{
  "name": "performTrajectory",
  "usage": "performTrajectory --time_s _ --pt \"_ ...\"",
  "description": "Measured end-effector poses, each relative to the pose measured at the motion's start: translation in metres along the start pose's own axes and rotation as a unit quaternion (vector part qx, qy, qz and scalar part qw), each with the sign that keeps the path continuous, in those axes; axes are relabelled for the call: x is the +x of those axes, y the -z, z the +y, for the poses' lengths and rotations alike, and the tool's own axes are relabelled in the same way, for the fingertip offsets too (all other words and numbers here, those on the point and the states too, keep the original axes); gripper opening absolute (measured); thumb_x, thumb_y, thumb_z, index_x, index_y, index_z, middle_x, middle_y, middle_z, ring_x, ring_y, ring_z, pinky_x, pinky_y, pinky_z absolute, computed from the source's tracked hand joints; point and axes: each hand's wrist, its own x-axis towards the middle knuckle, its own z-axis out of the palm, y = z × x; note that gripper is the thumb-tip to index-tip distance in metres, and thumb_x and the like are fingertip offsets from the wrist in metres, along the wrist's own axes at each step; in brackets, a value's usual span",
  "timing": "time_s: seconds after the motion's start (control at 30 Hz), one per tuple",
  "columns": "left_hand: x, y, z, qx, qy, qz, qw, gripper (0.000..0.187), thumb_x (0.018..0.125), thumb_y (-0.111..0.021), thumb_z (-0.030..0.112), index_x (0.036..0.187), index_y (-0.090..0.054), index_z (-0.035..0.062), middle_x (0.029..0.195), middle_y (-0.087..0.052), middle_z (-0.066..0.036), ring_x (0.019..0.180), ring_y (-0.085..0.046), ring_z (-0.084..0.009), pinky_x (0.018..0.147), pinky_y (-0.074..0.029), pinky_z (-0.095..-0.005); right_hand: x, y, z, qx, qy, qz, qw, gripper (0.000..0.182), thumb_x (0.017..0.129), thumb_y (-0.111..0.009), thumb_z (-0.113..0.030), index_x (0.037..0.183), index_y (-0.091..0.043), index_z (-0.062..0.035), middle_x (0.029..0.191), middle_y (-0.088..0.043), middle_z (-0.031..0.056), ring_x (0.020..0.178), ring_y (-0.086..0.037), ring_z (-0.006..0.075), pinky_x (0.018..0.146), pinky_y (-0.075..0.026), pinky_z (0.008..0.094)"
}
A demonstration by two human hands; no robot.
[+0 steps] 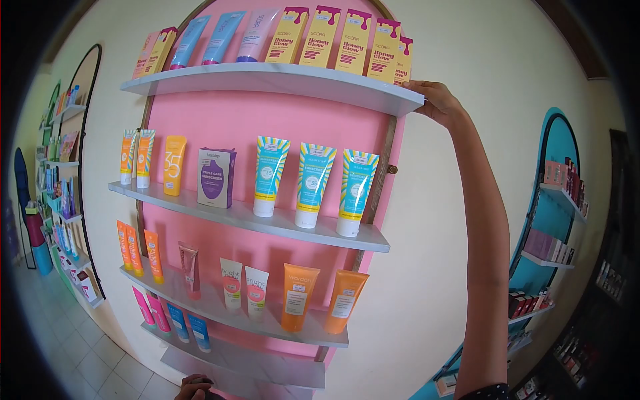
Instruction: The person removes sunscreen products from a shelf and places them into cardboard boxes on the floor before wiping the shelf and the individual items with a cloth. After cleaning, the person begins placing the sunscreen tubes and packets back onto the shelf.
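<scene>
My right hand [433, 100] is raised at the right end of the top shelf [267, 77], its fingertips beside the rearmost yellow Honey Glow box [403, 61]. Its fingers are partly hidden behind the shelf end, so any grip is unclear. Several more yellow boxes [352, 41] stand in a row along that shelf, with blue tubes [224, 37] and a lilac tube [257, 37] to their left. Low at the bottom edge, my left hand [193, 387] is curled around a small dark object that I cannot make out.
Lower shelves hold blue-and-yellow sunscreen tubes [316, 183], a purple-and-white box [215, 177] and orange tubes [299, 297]. A teal display [547, 200] stands at the right, another shelf display [70, 167] at the left. Tiled floor [100, 360] shows at lower left.
</scene>
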Motion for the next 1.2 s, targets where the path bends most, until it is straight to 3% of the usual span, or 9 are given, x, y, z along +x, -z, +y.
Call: performTrajectory --time_s 0.17,0.23,0.67,0.9,1.07,1.1,1.13,1.17,1.2 --pt "0.003 0.006 -0.011 0.039 -0.049 -0.026 0.998 0.022 0.081 -0.045 0.012 0.084 -0.059 -0.0050 0.100 -0.055 -0.017 0.093 -0.052 -0.0249 0.085 -0.038 -0.0327 0.003 0.004 0.002 -0.010 0.000 0.002 1.000 0.040 0.080 -0.057 -0.017 0.109 -0.047 0.0084 0.095 -0.057 0.0153 0.085 -0.058 0.0194 0.079 -0.049 0.0295" --pt "0.003 0.004 -0.010 0.032 -0.056 -0.026 0.998 0.023 0.081 -0.045 0.013 0.084 -0.059 -0.0050 0.100 -0.055 -0.017 0.093 -0.052 -0.0256 0.085 -0.038 -0.0329 0.002 0.006 0.002 0.010 0.014 0.011 1.000 0.034 0.073 -0.064 -0.015 0.097 -0.053 0.0072 0.089 -0.059 0.0143 0.080 -0.060 0.0209 0.074 -0.050 0.0319" --pt "0.001 -0.004 -0.003 0.011 -0.005 -0.004 1.000 0.021 0.080 -0.045 0.011 0.084 -0.060 -0.0046 0.100 -0.056 -0.016 0.093 -0.052 -0.0252 0.084 -0.039 -0.0330 -0.009 0.011 -0.001 0.019 0.005 -0.005 1.000 0.045 0.071 -0.067 -0.022 0.101 -0.051 0.0077 0.090 -0.057 0.0145 0.082 -0.058 0.0219 0.075 -0.049 0.0325" --pt "0.002 0.003 -0.014 0.022 -0.052 -0.018 0.998 0.020 0.079 -0.046 0.009 0.084 -0.060 -0.0047 0.100 -0.056 -0.016 0.094 -0.052 -0.0248 0.084 -0.039 -0.0323 -0.022 0.025 0.006 0.054 0.023 0.073 0.996 0.041 0.075 -0.062 -0.021 0.104 -0.051 0.0050 0.091 -0.056 0.0133 0.086 -0.057 0.0215 0.076 -0.048 0.0334" --pt "-0.002 -0.001 -0.003 0.010 -0.035 -0.028 0.999 0.017 0.076 -0.048 0.006 0.083 -0.059 -0.0043 0.100 -0.055 -0.016 0.094 -0.051 -0.0248 0.085 -0.038 -0.0320 -0.132 -0.005 0.022 0.076 0.199 0.283 0.935 0.034 0.083 -0.048 -0.019 0.110 -0.047 0.0032 0.100 -0.055 0.0152 0.097 -0.054 0.0227 0.083 -0.046 0.0346" --pt "-0.002 -0.003 -0.005 -0.001 -0.027 -0.047 0.999 0.016 0.076 -0.049 0.006 0.083 -0.060 -0.0036 0.101 -0.055 -0.016 0.095 -0.050 -0.0248 0.085 -0.038 -0.0319 -0.168 -0.022 0.031 0.107 0.218 0.296 0.924 0.027 0.084 -0.048 -0.017 0.104 -0.049 0.0016 0.095 -0.056 0.0146 0.093 -0.055 0.0215 0.084 -0.046 0.0352" --pt "-0.001 -0.007 -0.005 -0.012 -0.019 -0.065 0.998 0.015 0.075 -0.051 0.005 0.084 -0.060 -0.0030 0.101 -0.055 -0.016 0.096 -0.050 -0.0248 0.086 -0.037 -0.0318 -0.208 -0.045 0.043 0.086 0.227 0.296 0.924 0.021 0.085 -0.047 -0.016 0.098 -0.050 -0.0005 0.092 -0.055 0.0134 0.091 -0.055 0.0212 0.085 -0.044 0.0381" --pt "0.000 -0.015 -0.003 -0.010 -0.017 -0.059 0.998 0.015 0.075 -0.051 0.005 0.084 -0.060 -0.0030 0.101 -0.055 -0.016 0.096 -0.050 -0.0248 0.086 -0.037 -0.0318 -0.258 -0.075 0.056 0.046 0.141 0.284 0.947 0.019 0.086 -0.045 -0.018 0.094 -0.051 -0.0024 0.091 -0.055 0.0124 0.092 -0.054 0.0227 0.087 -0.041 0.0411" --pt "0.001 -0.026 0.001 -0.050 0.007 -0.088 0.995 0.015 0.074 -0.052 0.005 0.085 -0.060 -0.0025 0.104 -0.054 -0.015 0.098 -0.049 -0.0247 0.087 -0.036 -0.0316 -0.305 -0.106 0.069 0.368 0.130 0.098 0.916 0.019 0.083 -0.050 -0.015 0.097 -0.051 -0.0026 0.094 -0.055 0.0126 0.094 -0.053 0.0237 0.087 -0.039 0.0420"
